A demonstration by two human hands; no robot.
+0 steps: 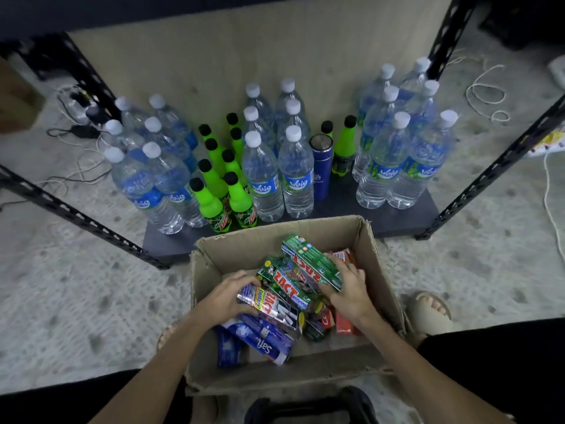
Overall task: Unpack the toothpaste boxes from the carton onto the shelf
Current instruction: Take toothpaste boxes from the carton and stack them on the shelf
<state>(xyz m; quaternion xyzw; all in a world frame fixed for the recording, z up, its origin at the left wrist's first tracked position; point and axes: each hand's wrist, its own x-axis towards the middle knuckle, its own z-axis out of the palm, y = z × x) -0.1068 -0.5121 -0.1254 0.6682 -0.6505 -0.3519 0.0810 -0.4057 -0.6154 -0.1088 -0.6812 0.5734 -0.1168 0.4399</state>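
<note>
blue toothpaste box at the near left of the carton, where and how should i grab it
Take the blue toothpaste box across its long narrow sides near the middle, coming from above. It lies almost flat on the floor of the carton, and its far end is tucked under the silver box held by the left hand, so draw it toward you to clear the pile.

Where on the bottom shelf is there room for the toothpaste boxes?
The bare patch is the shelf's front right strip, between the carton and the right water bottles. A smaller strip lies at the front left corner. Elsewhere bottles and the blue flask crowd it.
</note>
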